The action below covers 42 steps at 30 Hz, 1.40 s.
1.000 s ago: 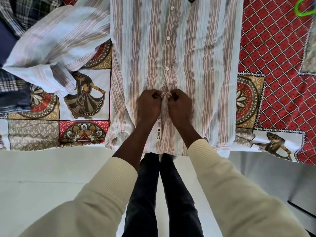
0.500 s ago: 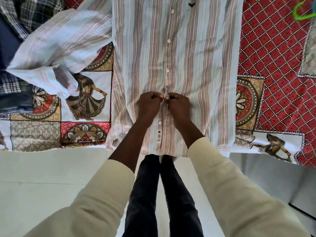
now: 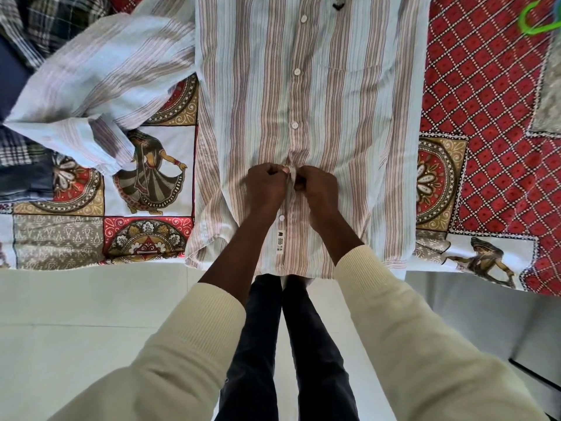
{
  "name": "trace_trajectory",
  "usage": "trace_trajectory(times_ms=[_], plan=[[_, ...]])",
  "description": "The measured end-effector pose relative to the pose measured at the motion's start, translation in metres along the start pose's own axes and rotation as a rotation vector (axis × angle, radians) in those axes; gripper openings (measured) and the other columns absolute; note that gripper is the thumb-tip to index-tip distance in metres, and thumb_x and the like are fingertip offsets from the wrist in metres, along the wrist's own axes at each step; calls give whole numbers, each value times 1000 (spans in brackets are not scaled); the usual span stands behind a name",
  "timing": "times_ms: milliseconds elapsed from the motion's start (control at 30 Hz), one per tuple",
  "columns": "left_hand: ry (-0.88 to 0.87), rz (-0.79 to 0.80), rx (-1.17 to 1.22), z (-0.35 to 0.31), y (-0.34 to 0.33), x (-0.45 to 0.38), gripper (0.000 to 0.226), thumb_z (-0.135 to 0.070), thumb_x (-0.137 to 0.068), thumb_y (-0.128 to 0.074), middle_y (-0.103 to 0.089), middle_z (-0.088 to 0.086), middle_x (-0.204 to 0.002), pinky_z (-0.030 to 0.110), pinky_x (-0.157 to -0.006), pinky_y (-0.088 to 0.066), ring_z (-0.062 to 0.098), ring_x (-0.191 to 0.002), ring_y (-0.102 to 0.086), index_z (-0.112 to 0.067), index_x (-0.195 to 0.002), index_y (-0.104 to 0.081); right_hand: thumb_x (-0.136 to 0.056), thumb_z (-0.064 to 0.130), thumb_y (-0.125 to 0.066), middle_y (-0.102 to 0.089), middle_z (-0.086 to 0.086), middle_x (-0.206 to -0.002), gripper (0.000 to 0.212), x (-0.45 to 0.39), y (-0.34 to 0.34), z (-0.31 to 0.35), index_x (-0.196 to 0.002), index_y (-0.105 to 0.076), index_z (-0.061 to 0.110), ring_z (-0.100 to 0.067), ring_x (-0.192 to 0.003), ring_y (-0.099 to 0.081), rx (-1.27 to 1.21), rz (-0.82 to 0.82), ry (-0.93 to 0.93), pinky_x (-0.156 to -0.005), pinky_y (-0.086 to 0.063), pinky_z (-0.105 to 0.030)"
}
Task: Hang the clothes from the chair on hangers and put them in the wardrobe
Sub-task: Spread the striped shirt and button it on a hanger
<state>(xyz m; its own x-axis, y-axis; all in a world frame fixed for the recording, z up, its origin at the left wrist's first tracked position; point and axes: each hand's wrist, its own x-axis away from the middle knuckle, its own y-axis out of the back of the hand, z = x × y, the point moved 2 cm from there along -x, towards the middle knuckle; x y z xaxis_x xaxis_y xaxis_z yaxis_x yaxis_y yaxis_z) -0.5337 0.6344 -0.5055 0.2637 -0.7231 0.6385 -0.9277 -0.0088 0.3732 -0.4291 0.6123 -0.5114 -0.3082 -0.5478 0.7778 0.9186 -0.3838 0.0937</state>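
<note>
patterned bedspread (image 3: pixel 151 177) over bed, pale floor below; striped shirt (image 3: pixel 334 117) laid flat on it; left hand (image 3: pixel 265 186) and right hand (image 3: pixel 317 186) both pinching its placket, likely buttoning; next probably the green hanger (image 3: pixel 534 22), far corner.

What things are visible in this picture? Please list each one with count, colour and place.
striped shirt: one, white with brown stripes, flat on the bed, front up
white buttons: five visible, along the shirt placket
bedsheet: one, red, patterned with dancer figures, under the shirt
green hanger: one, top right corner, partly cut off
checked clothes: dark pile, top left
floor: pale, below the bed edge
left hand: pinches the placket
right hand: pinches the placket opposite
</note>
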Motion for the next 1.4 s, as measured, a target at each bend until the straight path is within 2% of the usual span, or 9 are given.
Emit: trace_trajectory(times_ms=[267, 433, 567, 700, 800, 1033, 1233, 1333, 1400], plan=[[141, 148, 180, -3, 9, -4, 14, 3, -83, -66, -65, 7, -60, 22, -49, -45, 12, -50, -58, -5, -72, -71, -72, 0, -65, -53, -16, -66, 14, -2, -1, 4, -77, -65, -13, -22, -58, -47, -59, -34, 39, -53, -39, -30], [181, 186, 192, -5, 11, -8, 12, -2, -88, -62, -67, 16, -69, 31, -60, -54, 23, -60, -64, 2, -79, -69, -70, 9, -68, -58, -7, -55, 9, -7, -5, 0, -60, -68, 8, -16, -51, -52, 111, -77, 145, -52, -43, -32], [192, 177, 129, -8, 9, -11, 16, -13, -80, -75, -69, 15, -68, 35, -66, -57, 26, -59, -64, 2, -74, -72, -77, 9, -67, -67, -3, -60, 11, -6, -8, 1, -67, -70, 10, -16, -55, -63, 285, -78, 275, -55, -51, -31], [214, 153, 122, -10, 6, -14, 16, 6, -80, -65, -66, 12, -57, 35, -62, -55, 28, -56, -64, 2, -64, -67, -78, 8, -71, -67, 7, -62, 16, -5, -7, 2, -68, -69, 20, -7, -58, -65, 369, -77, 341, -56, -52, -23], [166, 161, 139, -3, 5, -13, 15, -2, -86, -68, -69, 12, -64, 33, -62, -56, 25, -58, -66, 0, -71, -69, -80, 17, -72, -70, 5, -66, 5, -11, -2, 3, -75, -74, 17, -10, -62, -68, 454, -27, 346, -62, -58, -35], [-1, 197, 94, 5, 6, -7, 19, -12, -97, -59, -70, 9, -71, 22, -54, -54, 10, -54, -67, 3, -91, -68, -83, 16, -63, -69, 3, -69, 11, -10, 0, 5, -78, -72, 16, -17, -68, -68, 535, 19, 390, -69, -57, -45], [-42, 134, 126, 10, 7, -11, 17, -12, -95, -61, -67, 11, -66, 28, -51, -52, 18, -50, -63, -5, -80, -65, -90, 13, -63, -72, -1, -82, 10, -2, -7, 1, -89, -72, 10, -17, -78, -69, 416, 49, 326, -76, -57, -43], [-78, 172, 201, 17, 6, -10, 4, -5, -91, -63, -66, 13, -69, 33, -54, -51, 23, -53, -59, -3, -94, -64, -87, 18, -63, -72, 0, -82, 9, -4, -5, -1, -88, -70, 12, -18, -79, -69, 384, 48, 294, -78, -57, -46], [-99, 159, 240, 18, 7, -7, 27, 4, -88, -62, -63, 13, -74, 32, -52, -50, 20, -53, -57, -13, -109, -56, -82, 23, -63, -72, 2, -81, 11, -6, -3, -1, -85, -70, 16, -20, -78, -69, 380, 58, 286, -76, -57, -49]])
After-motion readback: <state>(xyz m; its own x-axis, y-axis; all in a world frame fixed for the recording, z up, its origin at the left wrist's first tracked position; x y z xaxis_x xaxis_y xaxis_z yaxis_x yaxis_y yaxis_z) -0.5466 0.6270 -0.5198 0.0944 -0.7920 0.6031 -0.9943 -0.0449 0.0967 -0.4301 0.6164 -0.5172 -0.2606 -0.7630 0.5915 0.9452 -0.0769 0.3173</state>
